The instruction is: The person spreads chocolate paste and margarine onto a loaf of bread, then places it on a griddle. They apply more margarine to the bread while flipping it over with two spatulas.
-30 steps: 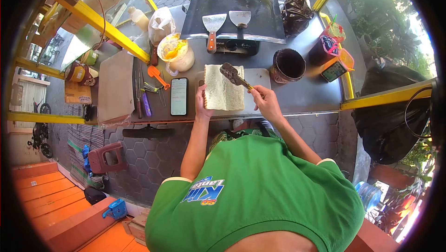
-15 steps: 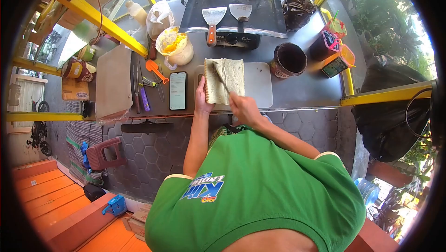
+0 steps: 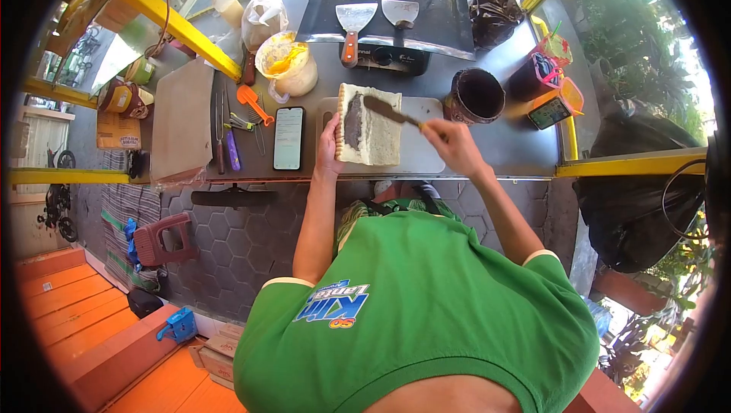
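An opened piece of bread (image 3: 386,140) lies over a pale cutting board (image 3: 428,139), with a dark brown spread on its left part. My left hand (image 3: 329,148) grips the bread's left edge. My right hand (image 3: 452,145) is closed on the handle of a spreading knife (image 3: 391,111), whose brown-coated blade is over the upper middle of the bread. Right of the board stands a dark-smeared tub (image 3: 476,96). A phone (image 3: 288,139) with a lit screen lies left of the board.
Behind is a black griddle (image 3: 388,2) with two scrapers (image 3: 355,25) on it. A tub with yellow spread (image 3: 288,66) stands at back left. Farther left are an orange tool (image 3: 253,104) and a large board (image 3: 183,120). Lidded jars (image 3: 531,76) stand at right.
My right hand has moved right and up with the knife, its blade now brown. Dark spread now shows on the bread's left part, and the bread is opened wider. My left hand still holds it.
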`<control>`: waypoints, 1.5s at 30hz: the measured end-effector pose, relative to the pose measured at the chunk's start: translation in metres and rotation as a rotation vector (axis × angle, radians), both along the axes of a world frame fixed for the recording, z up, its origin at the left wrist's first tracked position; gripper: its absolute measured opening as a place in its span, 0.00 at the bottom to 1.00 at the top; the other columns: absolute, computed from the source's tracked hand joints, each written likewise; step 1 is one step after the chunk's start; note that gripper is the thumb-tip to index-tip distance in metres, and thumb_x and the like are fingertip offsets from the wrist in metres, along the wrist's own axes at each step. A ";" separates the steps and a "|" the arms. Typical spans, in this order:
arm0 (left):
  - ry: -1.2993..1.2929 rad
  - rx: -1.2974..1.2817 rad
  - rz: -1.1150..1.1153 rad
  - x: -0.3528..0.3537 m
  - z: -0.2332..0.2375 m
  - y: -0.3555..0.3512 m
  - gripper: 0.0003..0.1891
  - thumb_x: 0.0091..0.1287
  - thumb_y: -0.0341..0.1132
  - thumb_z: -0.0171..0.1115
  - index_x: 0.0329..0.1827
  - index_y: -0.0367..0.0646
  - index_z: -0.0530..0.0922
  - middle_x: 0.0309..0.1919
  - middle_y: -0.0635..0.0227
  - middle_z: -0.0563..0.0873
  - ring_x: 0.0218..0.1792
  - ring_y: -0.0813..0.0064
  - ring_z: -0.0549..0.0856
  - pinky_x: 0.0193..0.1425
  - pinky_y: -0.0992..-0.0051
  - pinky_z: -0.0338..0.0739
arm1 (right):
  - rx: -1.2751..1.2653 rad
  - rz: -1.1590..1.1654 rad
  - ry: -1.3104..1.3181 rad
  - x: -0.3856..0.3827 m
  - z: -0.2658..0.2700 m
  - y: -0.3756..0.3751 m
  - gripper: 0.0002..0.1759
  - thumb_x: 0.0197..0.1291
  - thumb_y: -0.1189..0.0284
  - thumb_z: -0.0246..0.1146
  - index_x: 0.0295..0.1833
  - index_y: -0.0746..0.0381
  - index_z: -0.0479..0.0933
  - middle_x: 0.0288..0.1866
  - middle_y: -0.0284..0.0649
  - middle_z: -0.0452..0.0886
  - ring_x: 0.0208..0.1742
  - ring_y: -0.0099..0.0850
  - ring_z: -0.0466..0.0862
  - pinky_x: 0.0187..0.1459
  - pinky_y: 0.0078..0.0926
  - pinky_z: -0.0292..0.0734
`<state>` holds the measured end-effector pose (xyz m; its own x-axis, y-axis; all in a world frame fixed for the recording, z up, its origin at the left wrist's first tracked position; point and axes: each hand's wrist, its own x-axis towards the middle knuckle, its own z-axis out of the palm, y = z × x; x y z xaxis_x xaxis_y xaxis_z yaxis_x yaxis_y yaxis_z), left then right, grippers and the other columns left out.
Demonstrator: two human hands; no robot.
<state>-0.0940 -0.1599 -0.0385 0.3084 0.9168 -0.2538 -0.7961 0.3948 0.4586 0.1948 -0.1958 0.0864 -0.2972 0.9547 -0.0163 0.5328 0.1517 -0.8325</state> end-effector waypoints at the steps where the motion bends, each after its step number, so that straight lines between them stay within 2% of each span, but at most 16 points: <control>1: 0.009 -0.005 0.013 0.001 0.003 -0.001 0.19 0.79 0.46 0.53 0.61 0.40 0.78 0.50 0.65 0.89 0.48 0.72 0.89 0.57 0.69 0.84 | 0.002 -0.005 0.000 -0.001 -0.007 0.016 0.13 0.73 0.68 0.61 0.47 0.69 0.79 0.25 0.46 0.71 0.25 0.28 0.64 0.28 0.32 0.66; 3: 0.025 0.007 0.011 0.002 0.006 -0.001 0.19 0.80 0.46 0.52 0.61 0.40 0.78 0.51 0.64 0.88 0.49 0.72 0.89 0.57 0.68 0.84 | 0.278 0.060 0.085 -0.008 -0.024 0.043 0.11 0.71 0.70 0.62 0.46 0.70 0.80 0.22 0.49 0.71 0.19 0.29 0.66 0.25 0.36 0.66; 4: 0.030 0.008 0.012 0.001 0.006 -0.001 0.19 0.80 0.46 0.52 0.61 0.40 0.78 0.51 0.64 0.88 0.49 0.72 0.89 0.57 0.68 0.84 | 0.279 0.060 0.089 -0.007 -0.024 0.050 0.11 0.71 0.70 0.62 0.46 0.70 0.80 0.22 0.49 0.71 0.19 0.29 0.66 0.25 0.36 0.66; 7: -0.026 0.038 -0.012 0.001 0.010 -0.001 0.19 0.80 0.46 0.51 0.61 0.40 0.79 0.51 0.64 0.88 0.49 0.71 0.89 0.57 0.68 0.84 | -0.164 0.333 0.045 0.001 -0.019 0.065 0.16 0.73 0.68 0.59 0.60 0.65 0.81 0.30 0.44 0.81 0.22 0.26 0.76 0.25 0.27 0.77; 10: -0.024 0.028 -0.023 0.002 0.009 -0.001 0.19 0.81 0.45 0.50 0.61 0.40 0.78 0.52 0.63 0.88 0.50 0.71 0.89 0.57 0.68 0.84 | -0.315 0.482 0.054 0.007 -0.013 0.060 0.16 0.74 0.67 0.59 0.59 0.64 0.82 0.30 0.40 0.82 0.23 0.26 0.77 0.25 0.25 0.79; 16: -0.063 0.063 -0.034 -0.005 0.001 0.000 0.21 0.81 0.45 0.48 0.62 0.38 0.79 0.54 0.59 0.88 0.53 0.67 0.88 0.62 0.65 0.82 | -0.338 0.366 0.112 0.017 -0.027 0.044 0.16 0.74 0.64 0.59 0.54 0.64 0.83 0.25 0.35 0.77 0.21 0.24 0.75 0.23 0.25 0.74; 18: -0.070 0.062 -0.022 -0.005 0.001 -0.005 0.20 0.81 0.45 0.48 0.62 0.38 0.79 0.54 0.60 0.88 0.52 0.68 0.88 0.61 0.65 0.82 | -0.198 0.145 0.119 0.016 -0.030 0.045 0.16 0.73 0.64 0.60 0.53 0.65 0.83 0.24 0.40 0.76 0.20 0.30 0.75 0.25 0.28 0.75; 22: -0.048 0.056 0.013 -0.004 0.000 -0.005 0.20 0.81 0.44 0.48 0.62 0.38 0.78 0.54 0.60 0.88 0.52 0.69 0.88 0.61 0.66 0.83 | 0.114 0.088 -0.031 0.008 -0.033 0.048 0.13 0.71 0.68 0.62 0.53 0.66 0.82 0.24 0.46 0.77 0.21 0.38 0.74 0.29 0.32 0.76; 26: -0.062 0.045 -0.016 -0.001 0.000 -0.001 0.20 0.81 0.44 0.48 0.63 0.39 0.78 0.55 0.60 0.88 0.53 0.69 0.88 0.62 0.66 0.82 | 0.039 0.435 0.020 0.003 -0.029 0.011 0.12 0.67 0.75 0.64 0.53 0.64 0.83 0.39 0.54 0.86 0.38 0.44 0.88 0.41 0.36 0.82; 29: 0.012 -0.002 0.004 0.001 0.005 0.001 0.20 0.81 0.44 0.49 0.63 0.39 0.78 0.54 0.62 0.88 0.52 0.70 0.88 0.61 0.67 0.82 | 0.118 0.480 0.051 0.011 -0.033 -0.003 0.12 0.68 0.74 0.63 0.54 0.65 0.83 0.36 0.54 0.86 0.32 0.45 0.85 0.37 0.36 0.79; 32: 0.014 0.042 -0.007 -0.005 0.000 0.000 0.19 0.81 0.45 0.49 0.62 0.40 0.78 0.53 0.64 0.88 0.51 0.71 0.88 0.59 0.68 0.83 | 0.026 0.337 0.074 0.015 -0.036 0.008 0.11 0.70 0.72 0.62 0.52 0.67 0.82 0.30 0.52 0.82 0.26 0.40 0.77 0.32 0.36 0.74; 35: -0.033 0.058 -0.018 -0.004 -0.003 -0.002 0.19 0.81 0.44 0.49 0.61 0.39 0.79 0.53 0.62 0.88 0.51 0.70 0.89 0.59 0.67 0.83 | -0.012 0.020 0.132 0.003 -0.043 0.031 0.11 0.73 0.71 0.60 0.51 0.68 0.81 0.24 0.44 0.72 0.24 0.27 0.68 0.28 0.32 0.69; 40: -0.063 0.034 -0.023 -0.006 -0.003 0.000 0.19 0.81 0.44 0.48 0.59 0.39 0.80 0.53 0.61 0.88 0.51 0.69 0.89 0.59 0.66 0.84 | -0.160 0.187 0.162 -0.006 -0.051 0.016 0.11 0.73 0.73 0.60 0.54 0.68 0.81 0.26 0.43 0.78 0.26 0.26 0.73 0.30 0.30 0.73; 42: 0.015 0.017 -0.036 -0.003 0.010 -0.001 0.20 0.81 0.46 0.50 0.61 0.40 0.79 0.52 0.63 0.89 0.50 0.71 0.89 0.57 0.67 0.84 | -0.089 0.392 0.193 -0.005 -0.046 -0.004 0.12 0.73 0.73 0.59 0.55 0.67 0.81 0.27 0.42 0.80 0.27 0.25 0.78 0.31 0.27 0.77; 43: 0.047 0.002 -0.019 -0.003 0.007 0.000 0.20 0.81 0.45 0.49 0.61 0.39 0.79 0.53 0.62 0.88 0.49 0.71 0.89 0.57 0.66 0.85 | -0.306 0.374 0.153 -0.004 -0.022 -0.012 0.13 0.73 0.73 0.59 0.56 0.67 0.82 0.29 0.41 0.81 0.28 0.24 0.81 0.30 0.25 0.79; 45: 0.030 -0.002 -0.002 -0.002 0.004 0.001 0.20 0.81 0.45 0.48 0.62 0.39 0.79 0.52 0.62 0.89 0.49 0.70 0.89 0.57 0.66 0.85 | -0.332 0.315 0.132 0.009 -0.024 -0.016 0.13 0.74 0.72 0.58 0.57 0.67 0.81 0.32 0.39 0.83 0.28 0.22 0.79 0.30 0.25 0.80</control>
<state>-0.0962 -0.1593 -0.0348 0.3021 0.9158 -0.2646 -0.7814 0.3969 0.4815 0.2039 -0.2120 0.0624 -0.5911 0.7675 -0.2479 0.3901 0.0031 -0.9208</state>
